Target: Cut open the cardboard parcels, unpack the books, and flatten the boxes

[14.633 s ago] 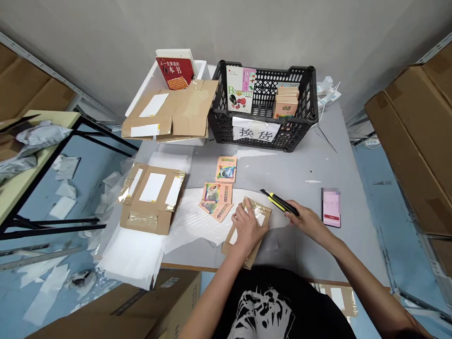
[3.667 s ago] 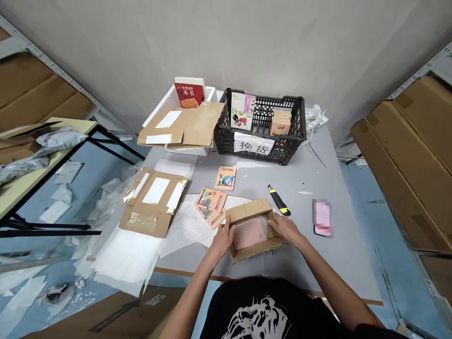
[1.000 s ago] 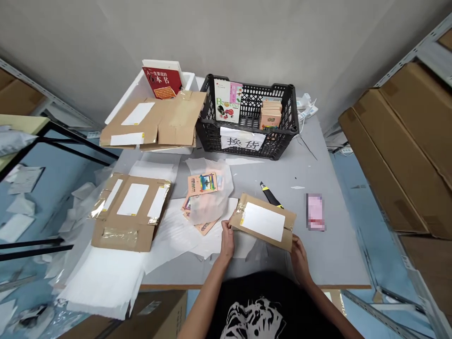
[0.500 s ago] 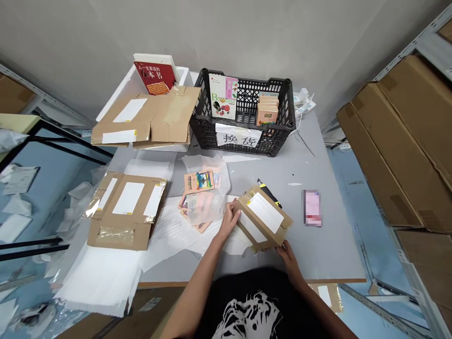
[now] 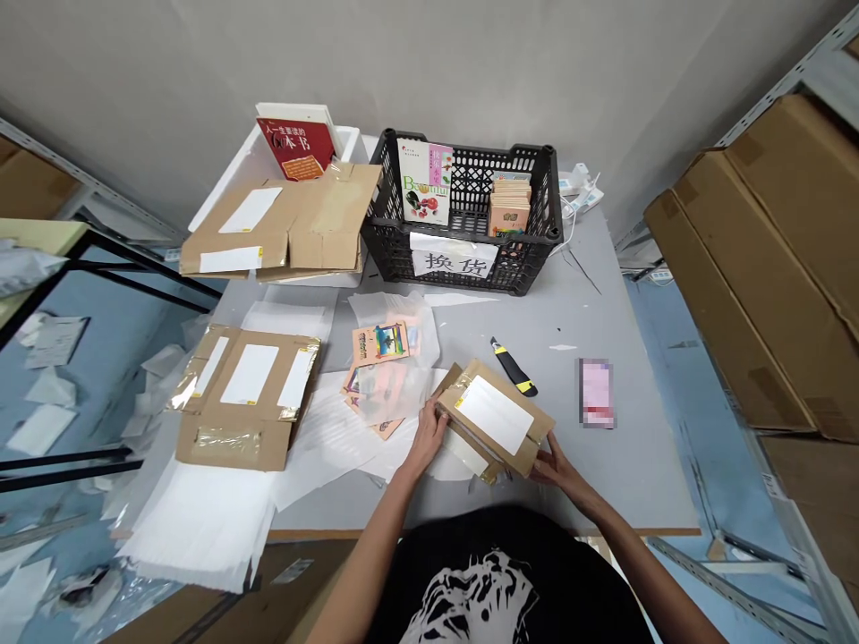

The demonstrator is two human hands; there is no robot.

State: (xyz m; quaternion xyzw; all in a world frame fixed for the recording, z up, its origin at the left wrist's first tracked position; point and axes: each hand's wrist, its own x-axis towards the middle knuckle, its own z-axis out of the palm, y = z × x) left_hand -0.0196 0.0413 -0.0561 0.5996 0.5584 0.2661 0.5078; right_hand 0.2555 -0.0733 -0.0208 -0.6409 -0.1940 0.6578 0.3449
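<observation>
Between my hands is a flattened cardboard box (image 5: 493, 416) with white labels and tape, tilted over the front of the table. My left hand (image 5: 428, 436) grips its left edge; my right hand (image 5: 551, 465) is closed on its lower right corner. Just behind the cardboard lies a utility knife (image 5: 514, 367) with a black and yellow handle. To the left of my left hand, small orange booklets (image 5: 380, 343) lie partly in a translucent plastic wrapper (image 5: 422, 326), over white paper sheets (image 5: 322, 438).
At the back stands a black plastic crate (image 5: 463, 259) holding books. Beside it, a white bin (image 5: 232, 170) has a red book (image 5: 299, 148) and flattened cardboard on top. More opened cardboard (image 5: 232, 438) lies at left; a pixelated pink item (image 5: 597, 394) at right. Large cartons (image 5: 758, 286) stand beyond.
The cardboard has been turned and folded in my hands, its lower flap now angled away beneath. My right hand has moved up its right edge. The knife is now fully uncovered.
</observation>
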